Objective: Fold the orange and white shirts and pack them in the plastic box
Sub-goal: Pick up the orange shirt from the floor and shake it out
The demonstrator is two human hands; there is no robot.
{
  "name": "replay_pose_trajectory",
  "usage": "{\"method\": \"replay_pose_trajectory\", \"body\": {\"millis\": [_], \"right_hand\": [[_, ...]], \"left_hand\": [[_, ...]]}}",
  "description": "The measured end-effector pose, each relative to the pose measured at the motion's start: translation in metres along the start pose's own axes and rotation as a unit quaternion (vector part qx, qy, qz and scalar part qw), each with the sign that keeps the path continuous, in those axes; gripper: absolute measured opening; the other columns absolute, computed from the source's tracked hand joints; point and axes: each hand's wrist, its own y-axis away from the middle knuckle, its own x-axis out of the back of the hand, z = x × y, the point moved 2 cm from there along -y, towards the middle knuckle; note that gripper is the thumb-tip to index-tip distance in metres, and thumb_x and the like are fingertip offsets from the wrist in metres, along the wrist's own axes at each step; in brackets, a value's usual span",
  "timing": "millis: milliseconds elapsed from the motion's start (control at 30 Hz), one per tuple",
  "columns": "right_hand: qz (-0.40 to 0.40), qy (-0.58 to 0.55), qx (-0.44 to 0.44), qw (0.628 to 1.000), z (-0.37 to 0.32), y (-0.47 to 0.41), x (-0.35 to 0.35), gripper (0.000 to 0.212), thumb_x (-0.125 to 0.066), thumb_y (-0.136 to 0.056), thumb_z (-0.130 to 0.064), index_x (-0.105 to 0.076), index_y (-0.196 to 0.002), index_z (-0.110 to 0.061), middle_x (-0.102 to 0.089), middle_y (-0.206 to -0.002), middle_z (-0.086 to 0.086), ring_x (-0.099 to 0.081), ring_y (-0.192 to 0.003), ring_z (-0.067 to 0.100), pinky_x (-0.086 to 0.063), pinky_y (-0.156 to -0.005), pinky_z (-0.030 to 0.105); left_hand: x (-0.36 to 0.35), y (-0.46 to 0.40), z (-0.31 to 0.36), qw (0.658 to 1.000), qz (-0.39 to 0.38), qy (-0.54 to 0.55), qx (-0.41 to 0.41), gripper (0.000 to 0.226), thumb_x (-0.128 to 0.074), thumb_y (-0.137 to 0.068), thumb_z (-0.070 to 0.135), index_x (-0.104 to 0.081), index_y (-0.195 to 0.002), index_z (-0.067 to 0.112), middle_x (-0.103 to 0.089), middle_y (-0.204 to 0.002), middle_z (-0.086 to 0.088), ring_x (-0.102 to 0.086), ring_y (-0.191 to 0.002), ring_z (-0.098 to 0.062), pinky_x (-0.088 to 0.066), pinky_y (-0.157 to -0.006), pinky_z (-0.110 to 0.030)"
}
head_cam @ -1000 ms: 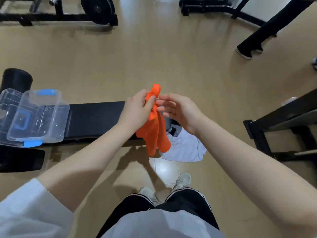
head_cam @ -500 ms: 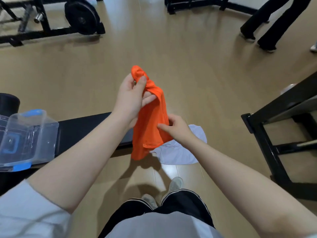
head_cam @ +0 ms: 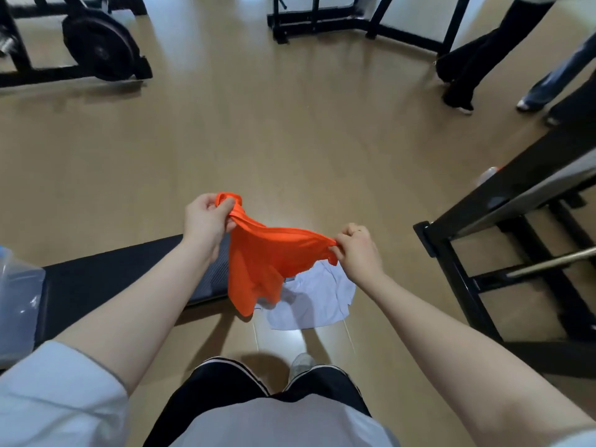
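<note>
The left hand (head_cam: pixel 206 222) is gripping one bunched end of the orange shirt (head_cam: pixel 264 262), its fingers (head_cam: pixel 225 206) curling round the cloth, while the right hand (head_cam: pixel 356 250) is pinching the other end between curled fingers and thumb. The shirt is stretching between the two hands in the air, its upper edge taut and the rest hanging loose below, above the right end of the black padded counter (head_cam: pixel 129 275). The white shirt (head_cam: pixel 317 301) is lying crumpled on the floor (head_cam: pixel 290 140) just right of the counter's end, partly behind the hanging orange cloth. At the far left edge of the view the clear plastic box (head_cam: pixel 17 301) is sitting on the counter, well apart from both shirts; only part of it is showing, and what it is holding cannot be told. A black metal frame (head_cam: pixel 483 253) is standing to the right, and the legs of other people (head_cam: pixel 467 59) are showing at the far right.
</note>
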Motion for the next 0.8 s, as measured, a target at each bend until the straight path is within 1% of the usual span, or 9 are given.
{"method": "replay_pose_trajectory", "body": {"millis": [67,100,233,300,400,500,600,700,800], "right_hand": [[0.039,-0.029,-0.049,0.998,0.005,-0.003,0.008,0.017,-0.054,-0.088,-0.015,-0.06,-0.078,-0.003,-0.052,-0.114,0.011,-0.043,-0.116,0.026,-0.038,-0.081,0.033],[0.039,-0.057,-0.082,0.994,0.009,-0.005,0.01,0.017,-0.052,-0.09,-0.017,-0.055,-0.079,-0.005,-0.052,-0.114,0.014,-0.045,-0.113,0.027,-0.037,-0.077,0.033],[0.062,-0.135,-0.217,0.965,0.027,-0.01,0.018,0.015,-0.047,-0.093,-0.016,-0.043,-0.082,-0.007,-0.053,-0.08,0.016,-0.046,-0.075,0.027,-0.027,-0.061,0.032],[0.124,-0.154,-0.248,0.948,0.03,-0.012,0.028,0.008,-0.046,-0.089,-0.007,-0.051,-0.086,0.0,-0.06,-0.083,0.021,-0.052,-0.077,0.031,-0.031,-0.062,0.033],[0.233,-0.192,-0.291,0.908,0.026,-0.02,0.052,0.02,-0.044,-0.084,0.003,-0.059,-0.097,0.0,-0.067,-0.093,0.02,-0.059,-0.088,0.032,-0.035,-0.067,0.03],[0.324,-0.2,-0.306,0.872,0.014,-0.027,0.078,0.028,-0.043,-0.085,0.003,-0.059,-0.107,-0.004,-0.065,-0.102,0.013,-0.058,-0.096,0.026,-0.036,-0.075,0.022],[0.399,-0.225,-0.334,0.824,0.001,-0.025,0.092,0.033,-0.043,-0.084,0.004,-0.055,-0.112,-0.009,-0.058,-0.094,0.005,-0.052,-0.086,0.017,-0.034,-0.07,0.017],[0.388,-0.225,-0.326,0.832,-0.014,-0.022,0.084,0.031,-0.047,-0.083,0.004,-0.056,-0.109,-0.008,-0.056,-0.09,0.0,-0.05,-0.08,0.015,-0.033,-0.063,0.014],[0.26,-0.219,-0.317,0.886,-0.028,-0.025,0.047,0.022,-0.054,-0.081,0.004,-0.06,-0.1,-0.006,-0.059,-0.087,0.0,-0.053,-0.071,0.013,-0.037,-0.057,0.006]], "left_hand": [[-0.021,-0.01,0.005,0.999,-0.039,-0.004,-0.004,0.019,-0.054,-0.091,0.007,-0.052,-0.075,0.017,-0.05,-0.069,-0.001,-0.051,-0.06,-0.009,-0.047,-0.044,-0.009],[-0.032,-0.015,0.009,0.998,-0.062,-0.007,-0.003,0.019,-0.054,-0.091,0.007,-0.051,-0.075,0.017,-0.051,-0.07,-0.001,-0.052,-0.061,-0.009,-0.048,-0.045,-0.009],[-0.078,-0.045,0.026,0.989,-0.145,-0.01,0.018,0.016,-0.055,-0.09,0.008,-0.051,-0.076,0.016,-0.057,-0.072,-0.003,-0.056,-0.062,-0.01,-0.051,-0.049,-0.013],[-0.101,-0.064,0.038,0.983,-0.18,-0.014,0.025,0.016,-0.056,-0.09,0.009,-0.051,-0.076,0.015,-0.056,-0.071,-0.005,-0.054,-0.056,-0.01,-0.05,-0.049,-0.017],[-0.136,-0.089,0.065,0.969,-0.247,-0.025,0.012,0.016,-0.055,-0.092,0.012,-0.051,-0.076,0.015,-0.054,-0.069,-0.005,-0.05,-0.044,-0.006,-0.045,-0.048,-0.02],[-0.169,-0.108,0.092,0.95,-0.313,-0.001,-0.004,0.013,-0.052,-0.093,0.013,-0.051,-0.081,0.015,-0.057,-0.077,-0.004,-0.057,-0.063,-0.008,-0.053,-0.055,-0.018],[-0.178,-0.128,0.105,0.943,-0.332,-0.006,-0.029,0.008,-0.052,-0.093,0.014,-0.054,-0.086,0.012,-0.059,-0.079,-0.003,-0.061,-0.071,-0.013,-0.057,-0.06,-0.02],[-0.162,-0.158,0.097,0.94,-0.292,-0.132,-0.118,0.023,-0.057,-0.089,0.016,-0.047,-0.069,0.02,-0.054,-0.07,-0.001,-0.06,-0.062,-0.02,-0.054,-0.055,-0.027],[-0.134,-0.194,0.061,0.916,-0.264,-0.266,-0.141,0.025,-0.058,-0.086,0.019,-0.047,-0.064,0.02,-0.054,-0.054,0.001,-0.059,-0.055,-0.026,-0.049,-0.065,-0.035]]}}
